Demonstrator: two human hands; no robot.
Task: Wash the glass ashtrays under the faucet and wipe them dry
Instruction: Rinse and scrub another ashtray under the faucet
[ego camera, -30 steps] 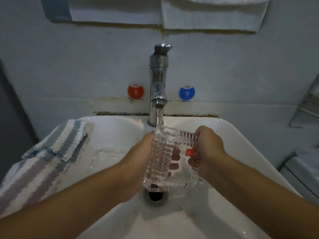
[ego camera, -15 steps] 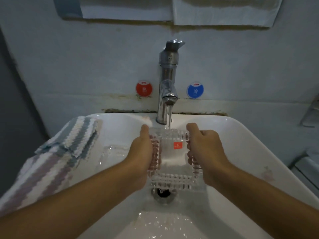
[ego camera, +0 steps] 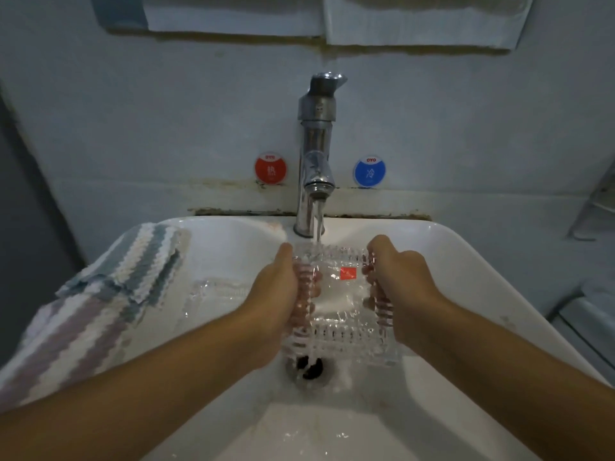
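- Since the frame a second ago, the square glass ashtray (ego camera: 339,294) has been turned from standing on edge to lying nearly flat, and both hands have shifted to its two sides; the half-second-old frame shows much the same hold as now.
- At the sink's left rim, a striped towel (ego camera: 100,301) lies draped over the edge, hanging outward.
- Just right of the towel, on the sink's left slope, a second glass ashtray (ego camera: 216,294) rests, apart from the left hand.
- Left hand (ego camera: 283,294) reaches in from the lower left, forearm extended, thumb on the tray's upper left rim and fingers curled beneath: its grip is closed on the held ashtray's left side.
- Held ashtray sits above the drain (ego camera: 309,366), mid-basin, a red label (ego camera: 347,273) showing through the glass.
- Water from the chrome faucet (ego camera: 316,161) at the back edge strikes the tray's far rim and runs off.
- Right hand (ego camera: 399,281) comes from the lower right, knuckles up, fingers curled round the tray's right wall, gripping it.
- White sink (ego camera: 466,261) holds pooled water near its front edge.
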